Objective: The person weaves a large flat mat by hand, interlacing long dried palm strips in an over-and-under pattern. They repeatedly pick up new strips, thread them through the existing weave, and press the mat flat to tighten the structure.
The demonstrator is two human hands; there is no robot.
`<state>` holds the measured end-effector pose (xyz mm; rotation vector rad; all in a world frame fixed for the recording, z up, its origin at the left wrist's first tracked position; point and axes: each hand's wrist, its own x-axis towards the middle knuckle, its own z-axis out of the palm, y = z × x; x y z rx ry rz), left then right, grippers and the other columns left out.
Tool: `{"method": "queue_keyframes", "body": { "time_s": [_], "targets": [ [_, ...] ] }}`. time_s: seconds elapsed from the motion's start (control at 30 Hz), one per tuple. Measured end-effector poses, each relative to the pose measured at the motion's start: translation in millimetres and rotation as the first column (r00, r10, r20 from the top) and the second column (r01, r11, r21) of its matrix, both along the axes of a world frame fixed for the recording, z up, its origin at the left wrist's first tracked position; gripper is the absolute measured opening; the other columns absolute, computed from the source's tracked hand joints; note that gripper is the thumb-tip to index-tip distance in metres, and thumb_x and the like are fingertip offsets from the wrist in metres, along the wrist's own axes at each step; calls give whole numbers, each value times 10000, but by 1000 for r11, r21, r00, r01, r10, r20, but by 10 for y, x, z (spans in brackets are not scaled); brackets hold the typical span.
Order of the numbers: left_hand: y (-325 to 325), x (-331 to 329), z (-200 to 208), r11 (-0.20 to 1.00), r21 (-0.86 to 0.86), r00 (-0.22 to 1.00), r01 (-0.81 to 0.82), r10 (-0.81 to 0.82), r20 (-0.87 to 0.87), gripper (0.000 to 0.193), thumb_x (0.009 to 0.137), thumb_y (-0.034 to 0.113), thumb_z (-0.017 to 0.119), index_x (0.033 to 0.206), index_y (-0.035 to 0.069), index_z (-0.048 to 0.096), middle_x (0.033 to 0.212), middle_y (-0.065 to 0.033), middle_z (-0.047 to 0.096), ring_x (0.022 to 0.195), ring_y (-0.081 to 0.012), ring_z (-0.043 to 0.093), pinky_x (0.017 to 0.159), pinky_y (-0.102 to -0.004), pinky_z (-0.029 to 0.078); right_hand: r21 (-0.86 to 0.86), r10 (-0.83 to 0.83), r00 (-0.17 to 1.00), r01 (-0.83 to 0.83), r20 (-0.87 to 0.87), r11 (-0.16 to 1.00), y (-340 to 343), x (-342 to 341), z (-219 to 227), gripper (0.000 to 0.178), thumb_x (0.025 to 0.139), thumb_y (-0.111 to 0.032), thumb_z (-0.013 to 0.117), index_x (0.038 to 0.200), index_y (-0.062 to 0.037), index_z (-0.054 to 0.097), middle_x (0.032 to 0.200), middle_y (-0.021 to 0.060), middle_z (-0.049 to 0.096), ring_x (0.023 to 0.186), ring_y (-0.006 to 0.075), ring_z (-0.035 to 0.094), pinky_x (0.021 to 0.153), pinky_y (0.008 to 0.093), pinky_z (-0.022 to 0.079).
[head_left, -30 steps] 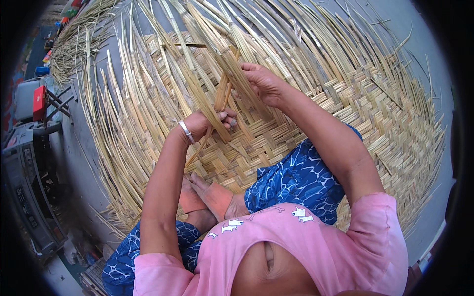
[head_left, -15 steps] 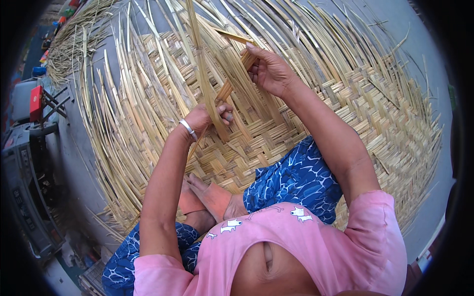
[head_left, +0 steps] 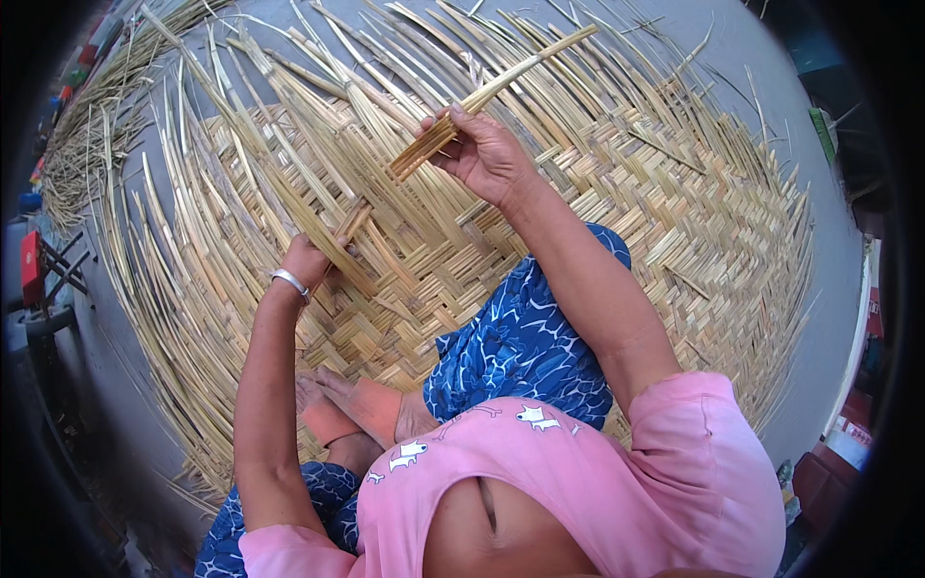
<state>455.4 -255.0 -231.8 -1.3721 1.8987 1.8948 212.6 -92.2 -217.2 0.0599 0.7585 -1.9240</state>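
Straw-yellow split-cane strips, plaited into a broad mat (head_left: 713, 260), are spread over a grey floor (head_left: 819, 207), with unwoven ends fanned along the far and left edges. By the right hand (head_left: 469, 154), a flat, tan split-cane weft piece (head_left: 530, 65) is pinched between thumb and fingers above the mat, towards its far edge. By the left hand (head_left: 310, 260), on the left-hand side, a long, greenish-yellow strip (head_left: 292, 202) appears to be gripped; the fingers are curled, partly hidden. Weft insertion is judged in hand; alignment of the piece under the lifted strip is called for next.
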Motion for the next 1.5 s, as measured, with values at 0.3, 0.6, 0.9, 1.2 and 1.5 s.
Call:
{"method": "queue_keyframes", "body": {
  "time_s": [0.3,0.6,0.9,1.2,1.5],
  "targets": [
    [-51,51,229,942,-178,951,286,-256,172,161,798,72,614,912,-39,642,754,-101,659,642,-193,654,529,-285,510,410,-384,918,313,102,857,138,-157,-494,220,926,-198,474,1028,-7,436,828,158,598,736,290,629,652,464,550],
    [12,303,109,957,-125,950,261,-233,206,180,830,124,591,892,-35,648,744,-106,663,600,-155,641,516,-260,494,493,-412,907,322,84,809,185,-171,-600,324,956,-322,383,991,-21,496,822,128,617,721,275,637,636,415,549],
    [177,428,-20,778,-507,927,371,-280,249,198,820,147,629,913,-27,619,722,-44,632,643,-120,569,624,-266,471,541,-414,910,339,18,770,192,-205,-568,328,955,-307,384,956,-1,501,803,134,615,718,272,639,611,404,548],
    [168,473,-219,851,-404,936,335,-252,245,209,816,174,634,901,-16,624,705,-26,600,634,-97,518,599,-281,456,559,-332,940,320,-83,765,257,-234,-511,308,952,-281,394,967,16,473,763,159,614,652,293,648,425,347,479],
    [535,433,-52,647,-501,808,575,-352,473,231,815,229,560,919,33,623,865,-193,635,829,-351,609,740,-411,483,643,-340,934,328,-110,692,453,-223,-617,311,949,-276,401,989,20,488,828,181,608,697,291,630,598,414,549]
  ]
}}
